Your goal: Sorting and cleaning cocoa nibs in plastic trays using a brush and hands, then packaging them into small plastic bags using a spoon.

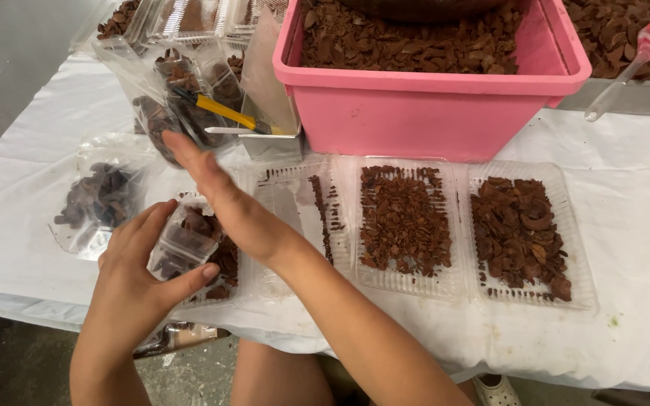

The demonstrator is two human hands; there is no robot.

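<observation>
Left hand (pixel 135 274) curled around a small clear plastic container (pixel 183 242) of dark brown pieces, thumb and fingers clamped on its sides, held over a clear tray (pixel 216 282) at the near edge of the counter (pixel 633 225). Right hand (pixel 220 192) flat and open, fingers straight and together, reaching across above the container towards the left – gripping nothing. Just left, a sealed clear bag (pixel 103 197) of dark pieces lying flat. To the right, a nearly empty clear tray (pixel 302 207), then a tray of fine brown chips (pixel 404 222), then a tray of coarser brown chunks (pixel 520 234) – side by side. Behind them a pink tub (pixel 430 113) filled with brown flakes, a yellow-handled tool (pixel 223 111) resting on stacked bags, and a red silicone brush (pixel 641 56) leaning on a metal pan (pixel 626 98) at far right
</observation>
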